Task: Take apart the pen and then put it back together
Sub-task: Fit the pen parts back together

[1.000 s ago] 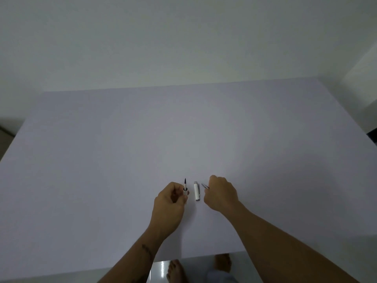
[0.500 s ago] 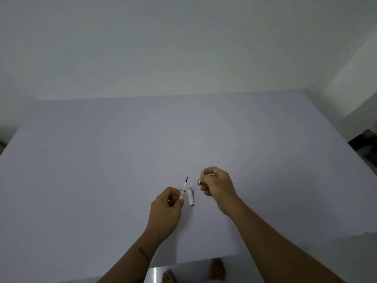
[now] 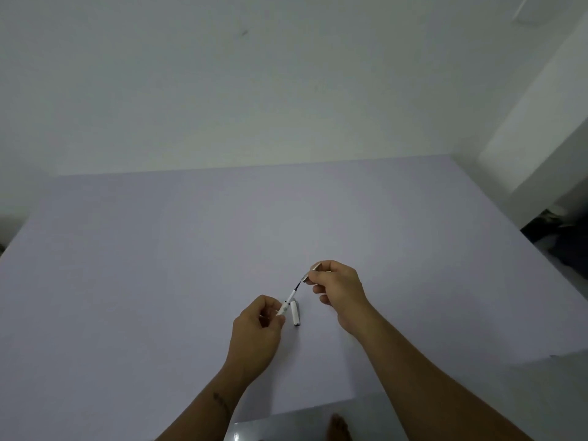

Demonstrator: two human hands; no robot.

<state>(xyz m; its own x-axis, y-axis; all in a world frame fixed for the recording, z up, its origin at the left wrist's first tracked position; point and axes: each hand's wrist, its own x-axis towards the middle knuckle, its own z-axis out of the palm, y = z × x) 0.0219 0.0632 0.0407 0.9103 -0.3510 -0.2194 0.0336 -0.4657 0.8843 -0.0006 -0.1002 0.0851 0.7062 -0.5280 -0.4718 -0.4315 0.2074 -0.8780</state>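
Note:
My left hand [image 3: 257, 326] pinches the white pen refill [image 3: 289, 299] near its lower end, so its dark tip slants up and to the right. The tip meets the opening of a small silver pen part [image 3: 310, 274] that my right hand [image 3: 340, 291] grips between thumb and fingers. A white pen barrel piece [image 3: 295, 312] lies flat on the table between the two hands, touching neither. Both hands hover just above the table [image 3: 159, 265].
The wide pale lilac table reaches to a white wall at the back. Its near edge [image 3: 305, 409] runs below my forearms, with a bare foot [image 3: 339, 429] on the floor beneath. Dark objects [image 3: 560, 237] sit past the table's right side.
My right hand lifted the silver part off the table and brought it up to the refill's tip. The left hand tilted the refill to the right. The camera tipped upward.

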